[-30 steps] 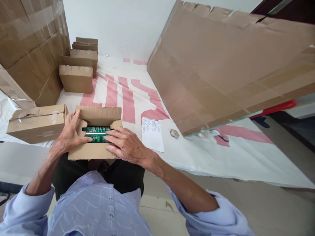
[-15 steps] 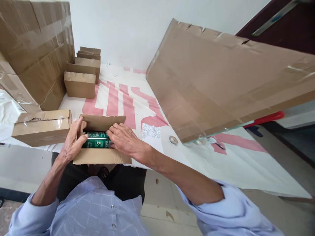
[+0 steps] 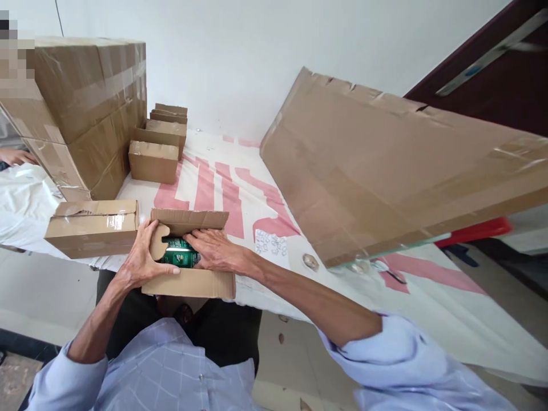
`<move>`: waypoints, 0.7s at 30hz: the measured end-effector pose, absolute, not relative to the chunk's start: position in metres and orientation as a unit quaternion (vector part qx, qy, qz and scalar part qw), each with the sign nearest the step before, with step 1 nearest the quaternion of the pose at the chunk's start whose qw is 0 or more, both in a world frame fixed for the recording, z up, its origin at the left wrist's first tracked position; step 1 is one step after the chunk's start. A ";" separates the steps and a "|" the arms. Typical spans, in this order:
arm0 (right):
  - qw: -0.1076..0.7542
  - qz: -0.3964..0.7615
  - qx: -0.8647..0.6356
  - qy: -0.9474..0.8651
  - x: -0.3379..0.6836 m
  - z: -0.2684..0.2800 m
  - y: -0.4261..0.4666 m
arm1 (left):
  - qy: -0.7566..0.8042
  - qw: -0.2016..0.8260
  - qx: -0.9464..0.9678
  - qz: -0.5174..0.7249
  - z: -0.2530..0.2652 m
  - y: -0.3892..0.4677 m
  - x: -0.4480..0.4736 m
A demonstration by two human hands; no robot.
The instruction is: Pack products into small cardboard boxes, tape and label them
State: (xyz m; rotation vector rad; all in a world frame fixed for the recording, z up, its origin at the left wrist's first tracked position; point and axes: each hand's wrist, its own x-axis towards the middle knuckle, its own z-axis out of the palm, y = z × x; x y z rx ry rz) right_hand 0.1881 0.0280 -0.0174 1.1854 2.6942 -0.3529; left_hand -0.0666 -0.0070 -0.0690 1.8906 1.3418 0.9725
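Observation:
An uncovered cardboard box [image 3: 188, 283] stands at the table's front edge, its long flaps raised at front and back. Green printed packs [image 3: 182, 254] lie inside it. My left hand [image 3: 143, 254] grips the box's left end, thumb across the front flap and fingers at the back corner. Beside that hand, a rounded, notched end flap [image 3: 158, 242] leans inward over the packs. My right hand [image 3: 214, 250] reaches in at the right end, fingers stretched out and pressed down over the contents. Whatever lies under its palm is hidden.
A taped closed box [image 3: 92, 228] is just left. Large stacked cartons [image 3: 103, 97] and several small boxes [image 3: 154, 162] stand behind it. A big cardboard sheet [image 3: 385, 171] leans on the right, near a tape roll [image 3: 310, 262]. Another person's hand [image 3: 17, 156] shows far left.
The box's left end flap now shows folded inward, with my left thumb moved onto the front flap. My right hand has moved slightly deeper into the box. The camera view has shifted.

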 end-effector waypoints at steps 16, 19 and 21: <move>0.027 -0.186 0.415 0.890 0.212 -0.013 0.026 | 0.394 0.433 0.745 0.320 -0.056 -0.006 -0.092; 0.048 -0.217 0.410 0.884 0.212 -0.020 0.024 | 0.390 0.467 0.735 0.300 -0.061 -0.003 -0.097; 0.049 -0.209 0.399 0.892 0.212 -0.023 0.023 | 0.391 0.464 0.736 0.298 -0.066 -0.002 -0.099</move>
